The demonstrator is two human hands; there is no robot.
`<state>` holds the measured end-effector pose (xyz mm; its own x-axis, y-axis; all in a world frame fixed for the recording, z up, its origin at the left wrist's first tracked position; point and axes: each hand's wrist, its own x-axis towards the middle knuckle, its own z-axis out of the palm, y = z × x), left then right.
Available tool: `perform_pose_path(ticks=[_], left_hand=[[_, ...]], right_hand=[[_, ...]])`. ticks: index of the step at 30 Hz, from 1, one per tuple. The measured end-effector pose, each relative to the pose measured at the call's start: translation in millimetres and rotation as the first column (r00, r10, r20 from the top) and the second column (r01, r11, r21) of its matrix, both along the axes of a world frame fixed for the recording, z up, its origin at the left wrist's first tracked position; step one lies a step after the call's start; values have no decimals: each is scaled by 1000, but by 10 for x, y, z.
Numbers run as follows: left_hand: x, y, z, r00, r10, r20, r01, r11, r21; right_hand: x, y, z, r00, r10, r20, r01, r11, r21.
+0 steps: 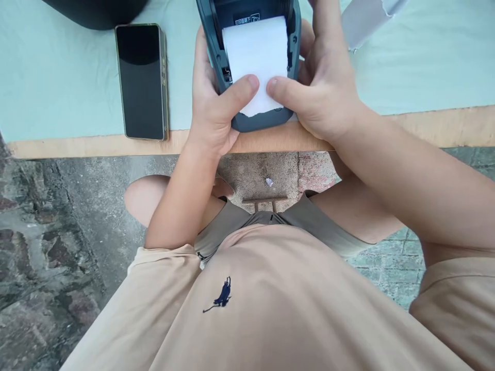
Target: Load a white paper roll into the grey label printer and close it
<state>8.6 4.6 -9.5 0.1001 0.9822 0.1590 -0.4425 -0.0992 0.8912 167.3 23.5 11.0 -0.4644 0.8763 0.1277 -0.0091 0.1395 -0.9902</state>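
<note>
A dark grey label printer (261,122) with its compartment uncovered is held between both hands at the table's front edge. Inside it lies a white paper roll (257,56), its lower paper edge ragged. My left hand (222,103) wraps round the printer's left side, thumb pressing on the paper. Round the right side curls my right hand (320,87), its thumb also on the paper. The two thumb tips are a small gap apart. Most of the other fingers are hidden behind the printer.
A phone (141,82) lies on the pale green cloth (69,93) to the left. Behind it is a black rounded object (96,10). A grey-white sheet (365,23) lies at the back right. The wooden table edge (436,126) runs across, above my knees.
</note>
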Motion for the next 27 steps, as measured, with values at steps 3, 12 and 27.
perform_pose_path(ticks=[3, 12, 27], left_hand=[[-39, 29, -41, 998, -67, -13, 68, 993, 96], [-20, -43, -9, 997, -45, 55, 46, 999, -15], [-93, -58, -74, 1000, -27, -8, 26, 997, -68]], right_hand=[[-9, 11, -16, 997, 5, -71, -6, 1000, -13], [0, -42, 18, 999, 8, -42, -6, 999, 51], [-9, -125, -81, 998, 5, 68, -14, 991, 130]])
